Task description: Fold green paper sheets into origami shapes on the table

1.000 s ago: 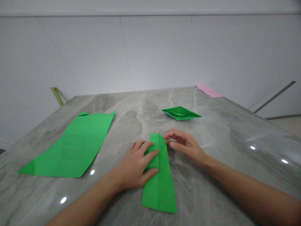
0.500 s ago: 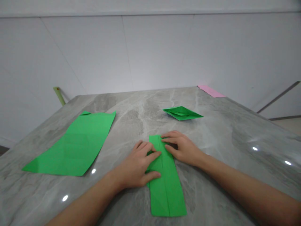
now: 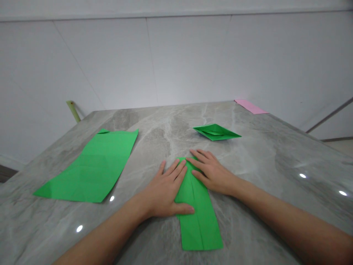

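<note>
A long folded green paper strip point(image 3: 199, 217) lies on the grey marble table point(image 3: 261, 165), running from the near edge away from me. My left hand point(image 3: 165, 191) lies flat on its left side, fingers stretched out and thumb across the paper. My right hand point(image 3: 213, 173) presses flat on the strip's far right end, fingers spread. The two hands meet at the strip's far end, which they partly hide.
A large flat green sheet point(image 3: 93, 165) lies to the left. A small folded green paper boat point(image 3: 216, 132) sits beyond my right hand. A pink sheet point(image 3: 250, 106) lies at the far right corner. A greenish stick point(image 3: 73, 110) leans by the wall at the back left.
Both hands have flattened onto the strip; the right hand went from curled beside it to spread on it. The strip turned slightly, its near end now further right.
</note>
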Action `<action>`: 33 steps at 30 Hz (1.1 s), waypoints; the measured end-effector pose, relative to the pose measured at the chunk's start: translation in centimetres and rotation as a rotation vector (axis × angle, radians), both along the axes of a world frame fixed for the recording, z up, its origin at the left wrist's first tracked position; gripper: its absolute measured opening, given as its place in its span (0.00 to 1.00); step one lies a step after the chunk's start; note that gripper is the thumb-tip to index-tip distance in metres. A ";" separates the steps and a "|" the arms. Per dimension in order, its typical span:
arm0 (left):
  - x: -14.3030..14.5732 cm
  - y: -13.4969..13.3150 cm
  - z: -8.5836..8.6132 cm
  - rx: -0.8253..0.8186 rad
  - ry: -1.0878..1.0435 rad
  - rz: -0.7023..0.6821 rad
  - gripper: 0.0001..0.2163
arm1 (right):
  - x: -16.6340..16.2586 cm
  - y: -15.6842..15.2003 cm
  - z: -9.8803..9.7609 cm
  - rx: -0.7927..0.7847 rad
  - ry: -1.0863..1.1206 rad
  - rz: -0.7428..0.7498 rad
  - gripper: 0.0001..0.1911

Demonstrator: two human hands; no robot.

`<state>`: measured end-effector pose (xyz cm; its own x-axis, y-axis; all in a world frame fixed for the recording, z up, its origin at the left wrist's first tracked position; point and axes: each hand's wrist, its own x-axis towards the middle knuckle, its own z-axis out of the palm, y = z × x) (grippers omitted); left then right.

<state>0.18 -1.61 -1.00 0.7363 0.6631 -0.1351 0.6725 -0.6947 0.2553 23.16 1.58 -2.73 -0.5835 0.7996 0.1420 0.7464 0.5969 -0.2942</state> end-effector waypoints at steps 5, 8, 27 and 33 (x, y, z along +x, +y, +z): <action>0.3 -0.1 -0.1 0.013 0.014 0.023 0.48 | -0.2 -0.2 -0.2 0.003 -0.052 -0.021 0.26; 0.6 -0.2 -0.2 0.031 0.017 0.045 0.42 | -0.2 -0.2 0.0 -0.011 -0.034 -0.019 0.25; 1.5 -0.5 -0.6 0.071 -0.027 0.165 0.25 | -0.1 -2.5 3.0 -0.034 0.116 0.301 0.15; 2.8 -0.8 -0.7 0.101 0.000 0.247 0.27 | -0.3 -3.0 2.5 -0.077 0.112 0.350 0.13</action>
<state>3.00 -2.39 -1.71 0.5501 0.8330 -0.0589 0.8250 -0.5312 0.1929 22.82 -1.39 -0.28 -0.8077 0.5653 0.1673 0.4617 0.7831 -0.4166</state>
